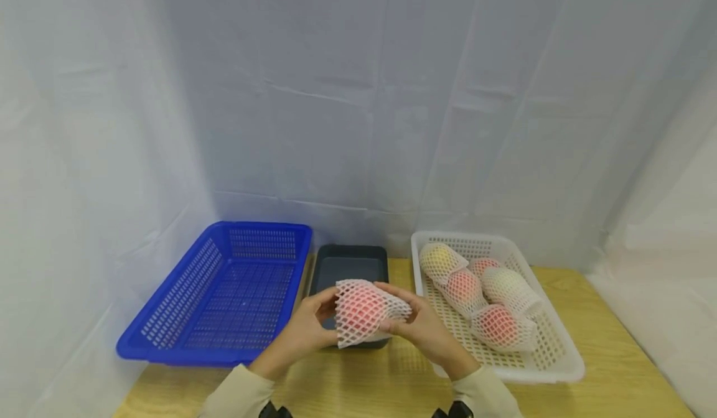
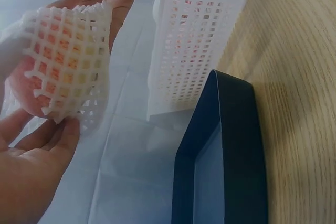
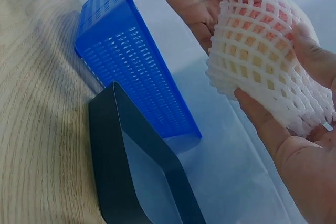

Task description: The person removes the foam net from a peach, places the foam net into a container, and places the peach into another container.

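Observation:
A round pink-and-yellow fruit in a white foam net sleeve (image 1: pixel 361 312) is held between both hands, above the near part of a dark tray (image 1: pixel 350 255). My left hand (image 1: pixel 308 323) grips its left side, where the sleeve's wide mouth is. In the left wrist view, bare pink skin of the fruit (image 2: pixel 26 90) shows past the net's edge. The narrower right end of the net is between the thumb and fingers of my right hand (image 1: pixel 424 328). The right wrist view shows the net (image 3: pixel 257 51) still wrapped round much of the fruit, with a thumb pressing on it.
A blue perforated basket (image 1: pixel 224 359) stands on the left of the wooden table (image 1: pixel 605 331). On the right, a white basket (image 1: pixel 562 337) carries several net-wrapped fruits (image 1: pixel 463 288), reddish and pale yellow. White sheeting (image 1: pixel 358 125) hangs behind and at both sides.

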The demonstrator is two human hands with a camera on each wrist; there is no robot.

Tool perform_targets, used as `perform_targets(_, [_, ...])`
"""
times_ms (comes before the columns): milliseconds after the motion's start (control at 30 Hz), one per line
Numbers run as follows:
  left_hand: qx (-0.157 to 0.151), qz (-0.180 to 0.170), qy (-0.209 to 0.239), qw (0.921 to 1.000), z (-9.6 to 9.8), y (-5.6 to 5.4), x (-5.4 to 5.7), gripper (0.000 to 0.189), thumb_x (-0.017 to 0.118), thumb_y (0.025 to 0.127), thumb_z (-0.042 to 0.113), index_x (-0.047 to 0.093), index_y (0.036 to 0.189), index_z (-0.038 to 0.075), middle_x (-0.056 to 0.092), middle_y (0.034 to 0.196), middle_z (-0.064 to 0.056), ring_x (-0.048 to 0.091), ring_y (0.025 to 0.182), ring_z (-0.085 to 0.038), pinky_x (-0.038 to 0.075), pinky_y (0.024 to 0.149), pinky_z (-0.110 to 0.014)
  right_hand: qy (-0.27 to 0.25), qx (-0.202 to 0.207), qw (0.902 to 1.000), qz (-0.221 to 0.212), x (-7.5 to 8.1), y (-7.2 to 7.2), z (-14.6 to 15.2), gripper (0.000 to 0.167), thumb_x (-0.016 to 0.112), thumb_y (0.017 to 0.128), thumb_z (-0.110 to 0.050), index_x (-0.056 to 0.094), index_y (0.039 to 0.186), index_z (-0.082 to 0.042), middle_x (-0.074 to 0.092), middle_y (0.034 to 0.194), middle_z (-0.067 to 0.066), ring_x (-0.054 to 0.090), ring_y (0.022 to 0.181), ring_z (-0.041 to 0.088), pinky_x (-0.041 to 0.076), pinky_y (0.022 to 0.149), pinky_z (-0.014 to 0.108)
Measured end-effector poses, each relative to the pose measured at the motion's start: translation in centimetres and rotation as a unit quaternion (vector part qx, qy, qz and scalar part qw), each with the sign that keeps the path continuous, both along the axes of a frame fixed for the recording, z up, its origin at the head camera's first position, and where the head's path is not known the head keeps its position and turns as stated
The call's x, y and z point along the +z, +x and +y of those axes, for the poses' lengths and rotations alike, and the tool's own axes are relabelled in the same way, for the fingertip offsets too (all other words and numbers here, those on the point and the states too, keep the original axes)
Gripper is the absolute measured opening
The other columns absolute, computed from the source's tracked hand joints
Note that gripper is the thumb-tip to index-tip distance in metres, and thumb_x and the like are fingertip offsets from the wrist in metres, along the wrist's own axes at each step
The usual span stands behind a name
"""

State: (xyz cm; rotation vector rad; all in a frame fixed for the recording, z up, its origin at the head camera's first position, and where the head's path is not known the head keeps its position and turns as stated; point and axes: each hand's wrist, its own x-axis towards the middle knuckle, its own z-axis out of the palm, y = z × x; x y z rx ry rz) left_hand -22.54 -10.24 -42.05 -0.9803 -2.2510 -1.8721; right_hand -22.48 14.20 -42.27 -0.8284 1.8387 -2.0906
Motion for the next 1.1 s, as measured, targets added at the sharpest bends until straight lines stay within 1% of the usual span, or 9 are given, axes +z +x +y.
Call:
perform_targets(133, [0.019,0.013,0.008,0.9997,-0.2,0.0,-0.2,0.06,0.078,0.07,-0.003,0.055,0.125,-0.008,0.064,0.113,-0.022,0.061,0.103,-0.007,0.05,0.094,-0.027,-0.018,0.003,0.9998,-0.009,0.0,-0.1,-0.1,0.062,0.066,0.089,-0.004,0.036,0.144,0.003,0.051,0.135,0.013,0.064,0.102,0.018,0.056,0.083,0.03])
perform_targets(233, [0.04,0.015,0.011,0.999,-0.4,0.1,-0.4,0.061,0.078,0.069,-0.003,0.055,0.125,-0.009,0.064,0.113,-0.022,0.061,0.103,-0.007,0.05,0.094,-0.025,-0.012,-0.039,0.9991,-0.009,-0.1,-0.1,-0.2,0.056,0.066,0.089,-0.004,0.041,0.139,0.006,0.058,0.123,0.004,0.063,0.095,0.012,0.055,0.08,0.026])
perform_targets(367, [0.057,-0.009,0.015,0.9982,-0.6,0.1,-0.3,0.062,0.078,0.069,-0.005,0.054,0.126,-0.01,0.064,0.115,-0.024,0.06,0.105,-0.007,0.048,0.096,-0.024,0.012,-0.113,0.9934,-0.013,0.0,-0.1,-0.3,0.049,0.069,0.087,-0.006,0.051,0.131,0.006,0.063,0.112,-0.001,0.063,0.091,0.01,0.055,0.077,0.024])
perform_targets(467, [0.067,-0.029,0.012,0.9973,-0.8,0.2,-0.2,0.064,0.078,0.068,-0.006,0.053,0.127,-0.01,0.063,0.117,-0.025,0.06,0.107,-0.009,0.048,0.096,-0.023,0.014,-0.142,0.9895,-0.02,0.1,-0.1,-0.5,0.045,0.07,0.086,-0.004,0.054,0.126,0.009,0.067,0.105,0.0,0.065,0.093,0.013,0.056,0.079,0.025])
perform_targets(600, [0.075,-0.037,0.01,0.9964,-1.1,0.2,-0.1,0.064,0.078,0.069,-0.006,0.053,0.127,-0.011,0.062,0.117,-0.025,0.06,0.107,-0.012,0.048,0.096,-0.024,0.009,-0.17,0.9851,-0.021,0.2,-0.2,-0.8,0.039,0.071,0.085,-0.003,0.057,0.117,0.013,0.068,0.098,-0.002,0.065,0.089,0.012,0.055,0.077,0.024])
perform_targets(733, [0.081,-0.048,0.018,0.9954,-1.4,0.1,0.0,0.064,0.077,0.069,-0.007,0.052,0.128,-0.011,0.062,0.117,-0.026,0.06,0.105,-0.008,0.048,0.095,-0.022,0.007,-0.192,0.9813,-0.007,0.5,-0.3,-1.1,0.034,0.071,0.084,-0.002,0.059,0.111,0.015,0.068,0.093,-0.003,0.064,0.085,0.011,0.055,0.074,0.022])
perform_targets(900, [0.091,-0.073,0.037,0.9925,-2.3,0.1,0.4,0.069,0.077,0.068,-0.011,0.05,0.131,-0.01,0.059,0.124,-0.027,0.058,0.107,-0.002,0.046,0.095,-0.018,0.006,-0.215,0.9766,0.012,0.7,-0.6,-1.4,0.03,0.07,0.084,0.0,0.061,0.108,0.015,0.069,0.092,-0.003,0.064,0.084,0.01,0.055,0.073,0.021])
perform_targets(1000, [0.096,-0.082,0.037,0.9913,-3.2,0.1,0.5,0.072,0.078,0.068,-0.009,0.049,0.134,-0.007,0.057,0.128,-0.025,0.057,0.11,-0.002,0.044,0.097,-0.017,0.01,-0.226,0.9739,0.02,0.8,-0.9,-1.6,0.028,0.071,0.084,0.0,0.063,0.107,0.013,0.07,0.096,0.004,0.065,0.086,0.011,0.055,0.074,0.022])
perform_targets(1100, [0.111,-0.091,0.024,0.9893,-4.4,0.0,0.4,0.073,0.082,0.07,0.0,0.051,0.136,0.003,0.057,0.13,-0.019,0.057,0.111,-0.004,0.046,0.096,-0.019,0.009,-0.235,0.9716,0.024,0.9,-1.2,-1.9,0.027,0.069,0.084,0.002,0.063,0.107,0.012,0.069,0.098,0.01,0.065,0.086,0.01,0.055,0.076,0.021])
